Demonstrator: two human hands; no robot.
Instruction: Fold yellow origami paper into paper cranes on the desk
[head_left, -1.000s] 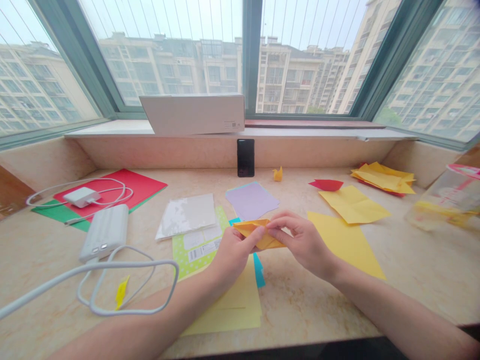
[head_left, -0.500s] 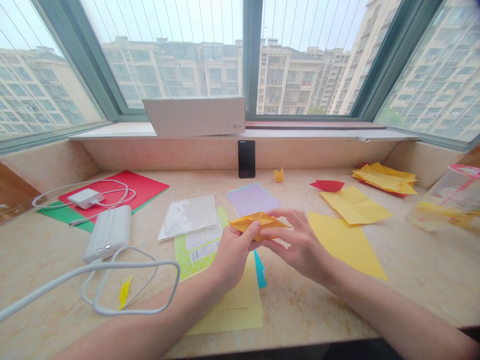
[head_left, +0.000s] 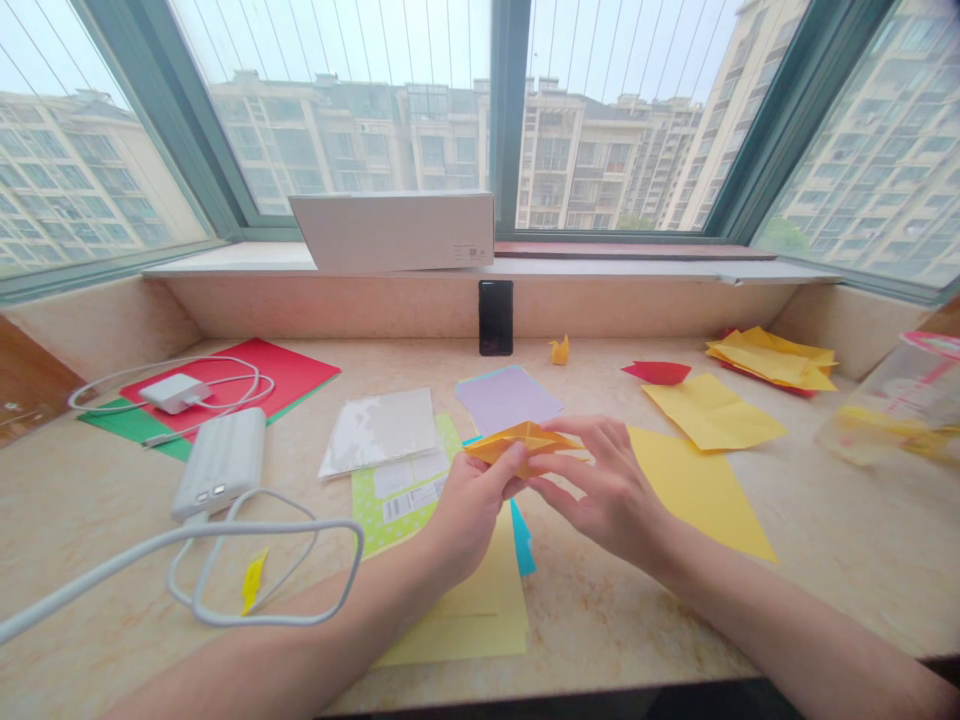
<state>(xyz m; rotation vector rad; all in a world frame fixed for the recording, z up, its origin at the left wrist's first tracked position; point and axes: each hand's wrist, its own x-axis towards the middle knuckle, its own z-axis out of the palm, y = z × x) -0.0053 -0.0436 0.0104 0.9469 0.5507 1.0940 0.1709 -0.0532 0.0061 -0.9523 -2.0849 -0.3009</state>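
A partly folded orange paper is held just above the marble counter in the middle of the view. My left hand pinches its left end between thumb and fingers. My right hand grips its right side, fingers curled under and over the folds. Beneath the hands lie a pale yellow sheet, a blue sheet and a lilac sheet.
A white power bank with looping cable and a charger on red and green sheets lie left. Yellow sheets, a red fold, a small orange figure, a black phone, a white box and a plastic container stand around.
The orange paper was lifted slightly and turned flatter. My right hand shifted from pinching over the top to holding from the side and below. The view drifted a little.
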